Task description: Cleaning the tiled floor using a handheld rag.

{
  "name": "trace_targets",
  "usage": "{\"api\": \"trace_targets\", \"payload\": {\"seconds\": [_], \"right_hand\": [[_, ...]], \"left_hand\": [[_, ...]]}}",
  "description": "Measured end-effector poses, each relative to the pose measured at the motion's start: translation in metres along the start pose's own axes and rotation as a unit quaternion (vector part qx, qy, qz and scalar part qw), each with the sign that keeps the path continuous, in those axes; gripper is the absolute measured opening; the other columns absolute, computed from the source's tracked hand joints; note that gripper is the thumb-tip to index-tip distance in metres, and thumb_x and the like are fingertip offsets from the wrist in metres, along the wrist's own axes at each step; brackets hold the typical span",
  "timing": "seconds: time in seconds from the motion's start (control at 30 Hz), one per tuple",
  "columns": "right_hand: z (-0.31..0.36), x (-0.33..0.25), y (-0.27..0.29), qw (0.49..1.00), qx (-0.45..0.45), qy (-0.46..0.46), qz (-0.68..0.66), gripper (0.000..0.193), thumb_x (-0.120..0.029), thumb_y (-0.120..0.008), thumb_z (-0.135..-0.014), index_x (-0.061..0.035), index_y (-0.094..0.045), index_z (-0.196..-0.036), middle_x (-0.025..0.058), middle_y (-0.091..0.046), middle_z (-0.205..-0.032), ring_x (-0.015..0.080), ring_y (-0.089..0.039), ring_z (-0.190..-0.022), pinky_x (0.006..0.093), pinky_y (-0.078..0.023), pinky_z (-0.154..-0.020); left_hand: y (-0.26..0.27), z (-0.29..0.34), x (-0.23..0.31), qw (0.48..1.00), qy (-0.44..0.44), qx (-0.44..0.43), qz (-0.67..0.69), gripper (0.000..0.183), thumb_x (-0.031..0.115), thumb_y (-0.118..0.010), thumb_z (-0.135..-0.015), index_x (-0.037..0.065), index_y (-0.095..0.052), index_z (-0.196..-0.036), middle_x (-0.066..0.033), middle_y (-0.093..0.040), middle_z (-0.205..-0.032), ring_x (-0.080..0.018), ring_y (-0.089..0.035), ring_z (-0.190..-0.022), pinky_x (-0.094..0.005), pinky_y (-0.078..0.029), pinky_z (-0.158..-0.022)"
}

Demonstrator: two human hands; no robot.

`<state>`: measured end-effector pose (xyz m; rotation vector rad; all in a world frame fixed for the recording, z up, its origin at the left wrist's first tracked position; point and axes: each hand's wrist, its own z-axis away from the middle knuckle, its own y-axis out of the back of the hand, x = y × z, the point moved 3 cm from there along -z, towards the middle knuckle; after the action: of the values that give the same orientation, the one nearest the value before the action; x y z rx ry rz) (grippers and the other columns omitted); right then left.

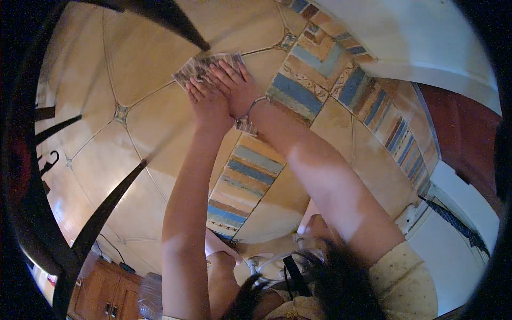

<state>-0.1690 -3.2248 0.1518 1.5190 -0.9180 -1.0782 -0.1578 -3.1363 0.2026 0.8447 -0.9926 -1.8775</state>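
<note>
A grey-brown patterned cloth [186,72] lies flat on the beige tiled floor [154,106]. Both my hands press down on it side by side, touching each other. My left hand [209,104] rests palm down with its fingers stretched out toward the far edge. Beside it, my right hand [237,88] is also palm down, fingers extended and slightly apart. A thin bracelet [253,106] circles my right wrist. One corner of the cloth shows behind my right wrist; the hands cover its middle.
Dark tapering furniture legs [184,32] stand just beyond the cloth and to the left [109,208]. Striped border tiles [296,93] run diagonally to the right, toward a pale wall base [426,80] and a red-brown panel [453,122]. A wooden cabinet [96,293] is at lower left.
</note>
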Motion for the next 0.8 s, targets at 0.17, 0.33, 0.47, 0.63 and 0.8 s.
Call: {"api": "trace_targets", "payload": {"seconds": [0.17, 0.33, 0.47, 0.63, 0.8], "right_hand": [[-0.006, 0.064, 0.016, 1.0, 0.011, 0.011, -0.016, 0.072, -0.044, -0.053, -0.082, -0.0213, -0.036, -0.148, 0.0024, -0.027, -0.157, 0.0248, -0.019, -0.146, 0.0538, -0.014, -0.116], [-0.025, 0.115, 0.022, 0.999, 0.016, -0.021, 0.019, 0.073, -0.046, -0.054, -0.083, -0.0268, -0.031, -0.15, 0.0001, -0.024, -0.158, 0.0244, -0.018, -0.147, 0.0535, -0.015, -0.116], [-0.025, 0.157, 0.04, 0.992, -0.063, -0.094, 0.06, 0.076, -0.049, -0.052, -0.086, -0.0306, -0.021, -0.153, 0.0017, -0.017, -0.161, 0.0257, -0.014, -0.148, 0.0532, -0.01, -0.117], [0.014, 0.174, 0.031, 0.971, -0.047, -0.23, 0.039, 0.076, -0.053, -0.047, -0.087, -0.0297, -0.018, -0.154, 0.0062, -0.011, -0.162, 0.0292, -0.009, -0.148, 0.0537, -0.006, -0.117], [0.045, 0.127, 0.035, 0.935, -0.099, -0.34, -0.006, 0.082, -0.061, -0.047, -0.086, -0.0297, -0.015, -0.154, 0.0074, 0.0, -0.162, 0.0343, 0.002, -0.148, 0.0616, 0.003, -0.115]], "left_hand": [[0.021, -0.036, 0.04, 0.999, -0.014, 0.036, -0.002, 0.096, 0.038, -0.07, -0.075, -0.016, -0.024, -0.14, -0.0404, -0.026, -0.144, -0.0535, -0.022, -0.137, -0.0548, -0.017, -0.116], [0.05, -0.066, 0.065, 0.997, -0.025, 0.067, 0.033, 0.099, 0.04, -0.072, -0.073, -0.014, -0.025, -0.141, -0.0382, -0.025, -0.146, -0.0505, -0.022, -0.139, -0.0522, -0.017, -0.117], [0.057, -0.099, 0.087, 0.99, -0.057, 0.109, 0.075, 0.097, 0.041, -0.071, -0.075, -0.006, -0.025, -0.146, -0.0352, -0.022, -0.15, -0.0482, -0.02, -0.142, -0.049, -0.016, -0.118], [0.071, -0.088, 0.113, 0.981, -0.117, 0.114, 0.109, 0.09, 0.038, -0.07, -0.077, 0.007, -0.027, -0.149, -0.0348, -0.022, -0.15, -0.0487, -0.022, -0.141, -0.0513, -0.017, -0.117], [0.051, -0.056, 0.103, 0.981, -0.157, 0.096, 0.052, 0.085, 0.031, -0.068, -0.079, 0.01, -0.027, -0.15, -0.0317, -0.022, -0.152, -0.0471, -0.023, -0.141, -0.0511, -0.018, -0.116]]}}
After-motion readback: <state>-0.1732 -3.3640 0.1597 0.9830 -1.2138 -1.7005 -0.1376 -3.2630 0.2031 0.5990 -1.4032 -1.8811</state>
